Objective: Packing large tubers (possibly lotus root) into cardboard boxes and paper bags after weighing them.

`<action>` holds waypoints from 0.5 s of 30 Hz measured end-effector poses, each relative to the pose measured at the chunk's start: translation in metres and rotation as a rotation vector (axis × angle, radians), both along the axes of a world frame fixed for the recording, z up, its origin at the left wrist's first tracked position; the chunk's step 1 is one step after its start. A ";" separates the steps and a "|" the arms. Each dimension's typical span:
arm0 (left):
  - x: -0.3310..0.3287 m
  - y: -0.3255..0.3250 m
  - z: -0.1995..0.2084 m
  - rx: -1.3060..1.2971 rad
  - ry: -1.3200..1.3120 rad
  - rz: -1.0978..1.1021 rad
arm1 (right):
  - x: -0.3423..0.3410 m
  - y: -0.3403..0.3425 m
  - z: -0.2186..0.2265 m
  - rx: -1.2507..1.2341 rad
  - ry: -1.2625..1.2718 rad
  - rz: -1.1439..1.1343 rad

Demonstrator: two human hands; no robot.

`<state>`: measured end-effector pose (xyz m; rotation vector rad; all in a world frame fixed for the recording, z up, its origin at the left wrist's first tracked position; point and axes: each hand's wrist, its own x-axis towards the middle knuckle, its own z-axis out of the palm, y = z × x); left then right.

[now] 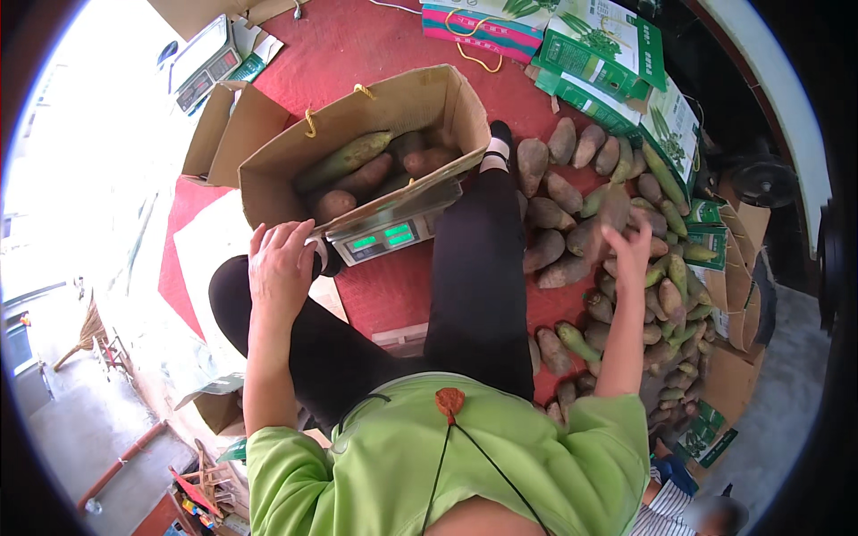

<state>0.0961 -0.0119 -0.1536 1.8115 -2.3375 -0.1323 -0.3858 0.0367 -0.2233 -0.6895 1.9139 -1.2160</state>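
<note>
My right hand [633, 239], a little blurred, grips a dull purple-brown radish [613, 209] over the heap at the right. Below and around it lie many more radishes [556, 192], some purple-brown, others long and green. At the left, my left hand [279, 261] is empty, its fingers stretched out by the near left corner of an open cardboard box [259, 183]; whether they touch it I cannot tell. Several green and purplish radishes [349, 161] lie inside that box. The box rests on a scale [380, 243] with lit green digits, between my legs.
Red sheeting [384, 299] covers the floor. Green-and-white cartons [603, 45] stand at the far right. A second open box [214, 143] and another scale [204, 64] are at the far left. Someone in a striped shirt [666, 509] is at the lower right.
</note>
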 end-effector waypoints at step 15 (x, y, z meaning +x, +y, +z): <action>0.015 0.004 -0.003 -0.073 0.150 -0.025 | 0.204 -0.165 0.116 -0.614 0.649 1.079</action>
